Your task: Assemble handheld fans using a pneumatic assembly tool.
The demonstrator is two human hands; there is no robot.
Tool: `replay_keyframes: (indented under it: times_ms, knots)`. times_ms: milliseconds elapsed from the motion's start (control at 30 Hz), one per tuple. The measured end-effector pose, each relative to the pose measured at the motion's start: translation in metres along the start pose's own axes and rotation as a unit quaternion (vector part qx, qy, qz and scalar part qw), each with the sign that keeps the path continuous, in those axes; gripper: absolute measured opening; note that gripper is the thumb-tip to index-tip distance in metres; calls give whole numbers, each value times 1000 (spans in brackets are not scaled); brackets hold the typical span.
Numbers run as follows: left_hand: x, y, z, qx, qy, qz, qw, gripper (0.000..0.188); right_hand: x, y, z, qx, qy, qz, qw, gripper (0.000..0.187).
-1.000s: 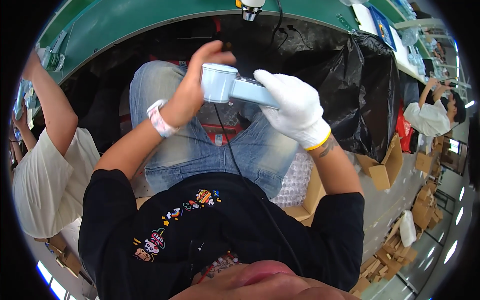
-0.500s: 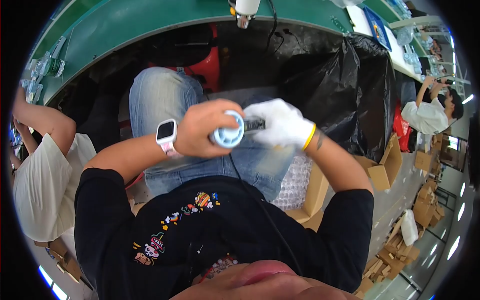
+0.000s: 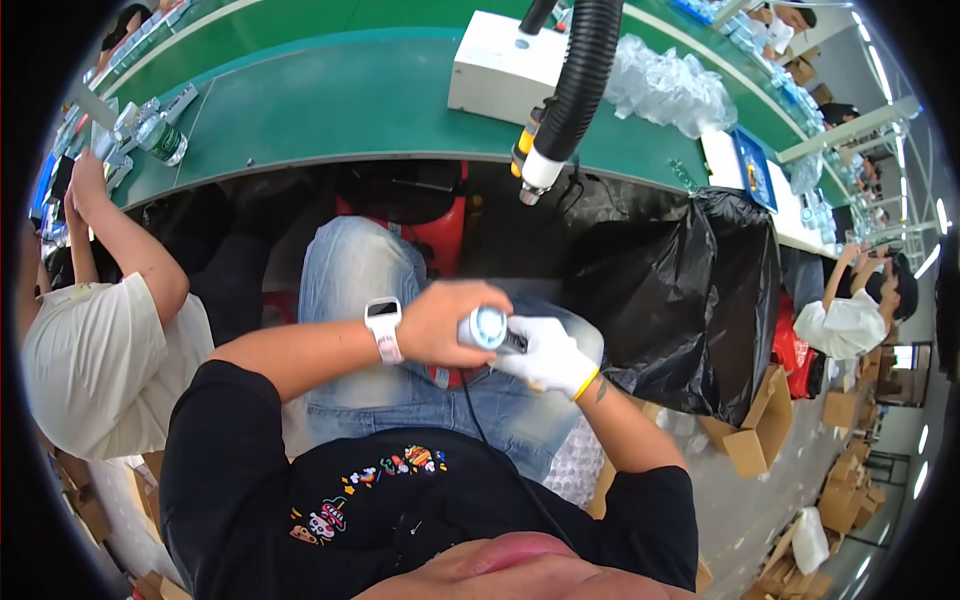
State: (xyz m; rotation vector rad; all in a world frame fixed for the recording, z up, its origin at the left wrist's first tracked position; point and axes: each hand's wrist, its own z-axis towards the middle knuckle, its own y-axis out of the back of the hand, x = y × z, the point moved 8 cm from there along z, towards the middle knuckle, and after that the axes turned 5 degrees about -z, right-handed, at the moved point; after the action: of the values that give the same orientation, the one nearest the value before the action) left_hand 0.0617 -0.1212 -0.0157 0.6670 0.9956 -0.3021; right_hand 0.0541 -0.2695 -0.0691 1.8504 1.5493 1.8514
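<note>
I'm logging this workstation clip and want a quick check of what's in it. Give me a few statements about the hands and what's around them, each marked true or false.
1. The left hand is bare and grips a small pale blue and white device. True.
2. The right hand is bare. False: it wears a white glove.
3. A white smartwatch sits on the left wrist. True.
4. The device rests on the green workbench. False: both hands hold it over the lap, above the blue jeans, below the bench edge.
5. A black ribbed hose hangs down over the bench. True.
6. The bag beside the person's right is white. False: it is a black plastic bag.
</note>
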Motion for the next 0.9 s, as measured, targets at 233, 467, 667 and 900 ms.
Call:
replay_keyframes:
  times_ms: [233,467,667,900]
  knots:
    - [76,29,-22,-164,294,-463,820,54,-8,17,15,15,-56,487,871,56]
    - [55,0,-8,70,195,-54,977,54,-27,-29,21,60,22,164,984,59]
    - [49,-73,-26,174,179,143,958,47,-73,-127,27,64,-24,119,991,46]
    - [40,-83,-5,127,148,180,964,41,-80,-109,22,6,36,128,991,35]
